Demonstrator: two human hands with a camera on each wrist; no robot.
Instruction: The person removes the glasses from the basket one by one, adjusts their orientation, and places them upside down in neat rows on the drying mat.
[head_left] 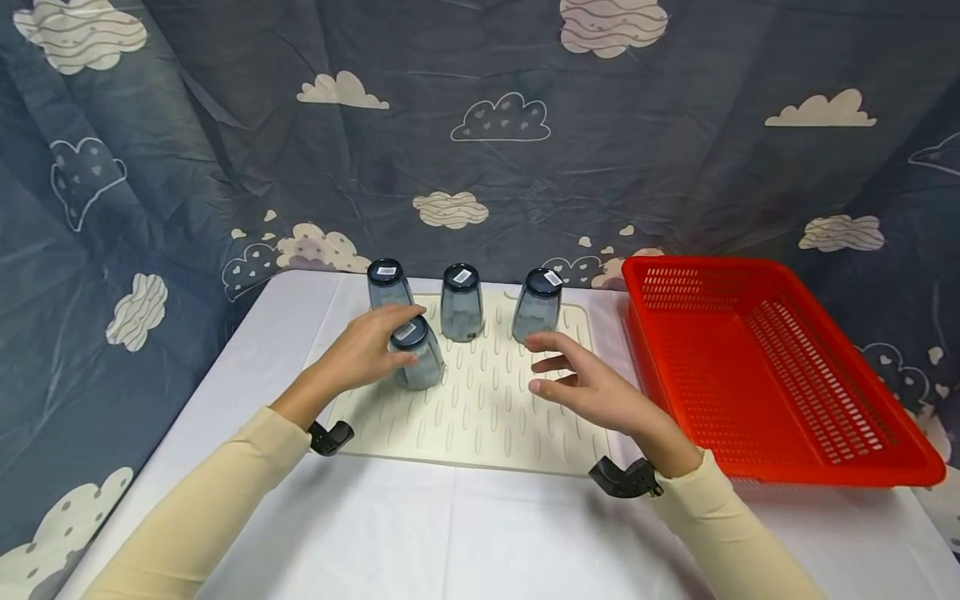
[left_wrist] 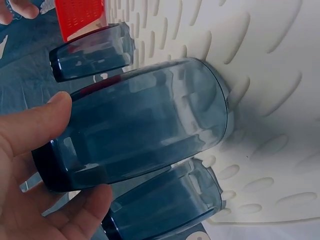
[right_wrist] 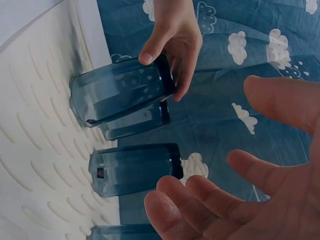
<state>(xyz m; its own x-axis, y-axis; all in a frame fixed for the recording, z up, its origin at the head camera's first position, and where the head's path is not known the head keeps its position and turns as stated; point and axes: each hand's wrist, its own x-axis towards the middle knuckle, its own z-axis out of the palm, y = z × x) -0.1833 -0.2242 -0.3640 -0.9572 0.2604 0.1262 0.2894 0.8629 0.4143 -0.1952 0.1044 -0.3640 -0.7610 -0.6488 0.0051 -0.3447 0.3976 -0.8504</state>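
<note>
While your left hand (head_left: pixel 365 350) wraps its fingers and thumb round the base of the front tumbler (head_left: pixel 417 354), that blue glass stands upside down, rim on the drying mat (head_left: pixel 480 417), toward the mat's left side and just in front of the back row. Your right hand (head_left: pixel 592 387) hangs open over the mat's right half, fingers spread and relaxed, holding nothing and touching nothing that I can see.

Behind the gripped glass, three more inverted tumblers line the mat's far edge: the back-left tumbler (head_left: pixel 388 283), the middle tumbler (head_left: pixel 461 302) and the back-right tumbler (head_left: pixel 537 305). From the left wrist view the back-left one sits very near the one you hold, so judge that as your main risk: a tilt or slide backward could knock it, and a clink between glasses may tip the row.

Your grip is high on the smooth base, so if the glass is wet it could slip as you lift. The mat's raised ribs could also catch the rim if you drag rather than lift.

To the right, the red basket (head_left: pixel 757 367) rests on the white table (head_left: pixel 450 533), its near corner past the table's right edge.
</note>
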